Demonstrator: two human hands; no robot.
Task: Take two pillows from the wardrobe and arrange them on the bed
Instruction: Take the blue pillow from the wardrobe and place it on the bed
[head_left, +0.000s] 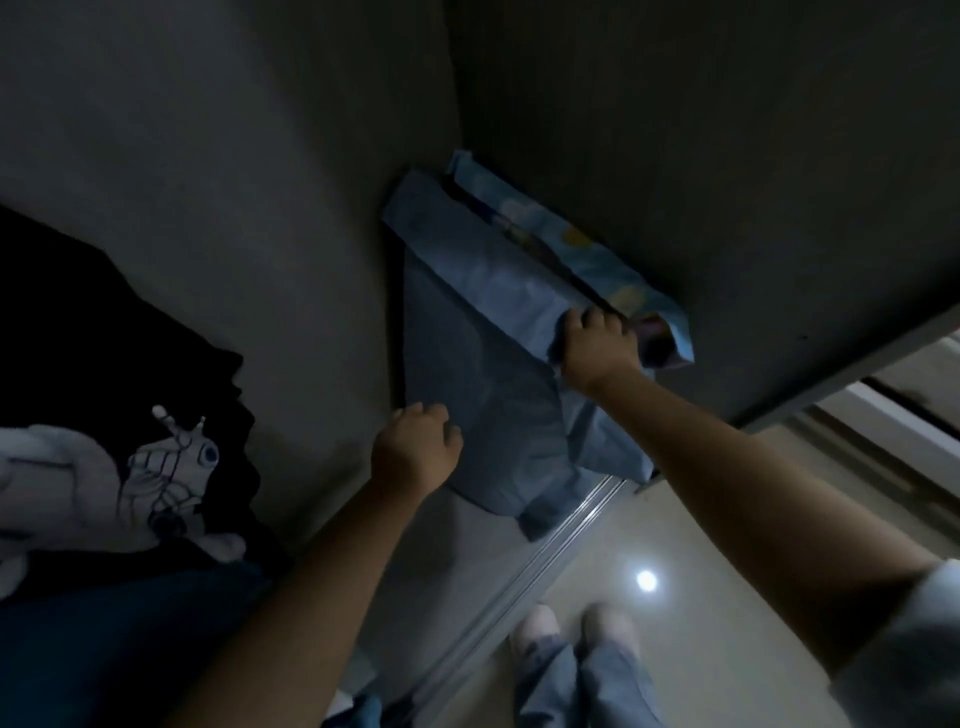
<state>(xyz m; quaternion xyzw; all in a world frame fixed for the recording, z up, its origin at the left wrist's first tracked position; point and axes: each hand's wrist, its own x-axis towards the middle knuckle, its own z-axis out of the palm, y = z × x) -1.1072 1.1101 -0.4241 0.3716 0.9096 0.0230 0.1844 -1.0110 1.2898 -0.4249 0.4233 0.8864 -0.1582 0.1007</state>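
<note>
Right forearm (753, 499) fills the lower right of the view, bare to a pale sleeve (914, 644) at the frame edge. Left forearm (311, 582) rises from the bottom centre.

Right hand (597, 348) reaches up into the wardrobe, fingers curled shut around the corner of a plain blue pillow (488, 275). This pillow lies tilted on top of the stack, its far end against the wardrobe's inner wall (234, 182).

Left hand (415, 452) sits lower, knuckles toward the camera, fingers bent in a loose fist against the near edge of a darker blue pillow (483, 400). Whether it actually grips the fabric cannot be told; the fingertips are hidden.

The darker pillow lies flat beneath the plain one, one corner hanging over the sliding-door track (550, 556) at the wardrobe's front.

A third piece, patterned light blue with pale yellow patches (587, 249), is wedged behind the plain pillow, touching the dark panel (701, 156) at upper right.

Left side of the wardrobe: dark clothing with a pale printed figure (104, 483).

Below: glossy floor (701, 571) with a bright round light reflection (646, 580), and two feet (571, 634) in light footwear under blue trouser legs.

Light is dim throughout; colours muted.
</note>
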